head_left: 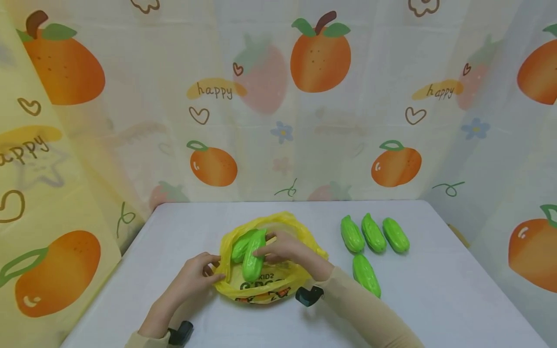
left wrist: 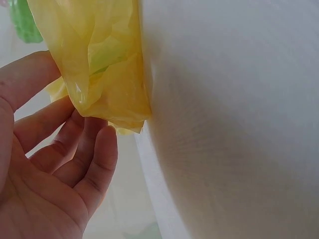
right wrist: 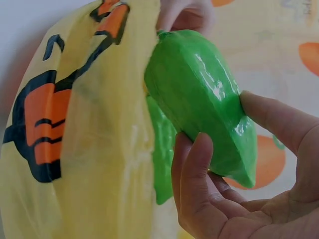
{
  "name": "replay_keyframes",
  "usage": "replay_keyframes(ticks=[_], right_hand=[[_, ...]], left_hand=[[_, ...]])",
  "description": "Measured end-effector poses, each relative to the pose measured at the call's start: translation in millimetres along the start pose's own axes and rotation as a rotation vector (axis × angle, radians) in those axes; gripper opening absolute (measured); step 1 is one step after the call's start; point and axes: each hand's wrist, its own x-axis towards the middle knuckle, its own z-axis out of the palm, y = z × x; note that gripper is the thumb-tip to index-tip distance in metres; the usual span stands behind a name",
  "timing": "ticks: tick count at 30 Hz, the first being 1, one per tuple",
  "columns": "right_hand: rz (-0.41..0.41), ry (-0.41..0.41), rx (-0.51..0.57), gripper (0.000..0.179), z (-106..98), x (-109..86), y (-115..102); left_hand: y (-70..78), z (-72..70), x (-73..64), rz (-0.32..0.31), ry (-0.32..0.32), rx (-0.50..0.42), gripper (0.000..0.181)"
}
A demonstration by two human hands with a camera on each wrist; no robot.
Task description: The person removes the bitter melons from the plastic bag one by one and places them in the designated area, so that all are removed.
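Down near the camera on the right, the tan sleeve (head_left: 365,305) runs right by a loose green vegetable (head_left: 367,275) (can't tell if they touch), so imo a careless elbow could send that one rolling. Roughly level with it, the left hand (head_left: 195,275) has the yellow bag (head_left: 226,291) by its rim, pinched between thumb and bent fingers. Thin, floppy plastic, so if that pinch slips, the mouth could sag. A bit further in, the right hand (head_left: 284,247) has thumb and fingers wrapped partway round a green veggie (head_left: 255,258) at the bag's open mouth. It's shiny, so it might slide out, or knock against the second piece (head_left: 239,250) in there. Further back, off right, three more veggies (head_left: 373,233) sit close together; bumping one could shove its neighbour.
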Motion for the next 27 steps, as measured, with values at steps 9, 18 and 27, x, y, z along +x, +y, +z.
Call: replay_keyframes(ticks=[9,18,27], right_hand=[[-0.080,-0.052,0.063,0.047,-13,-9.8,-2],[-0.088,-0.076,0.114,0.055,-22,-18.9,-2],[-0.069,-0.078,0.131,0.066,-33,-27.1,2]], left_hand=[[2.1,-0.5,-0.1,0.009,0.002,-0.005,0.044],[2.5,-1.0,0.5,-0.010,-0.015,-0.013,0.045],[-0.3,0.1,0.8,-0.022,-0.010,-0.003,0.046]])
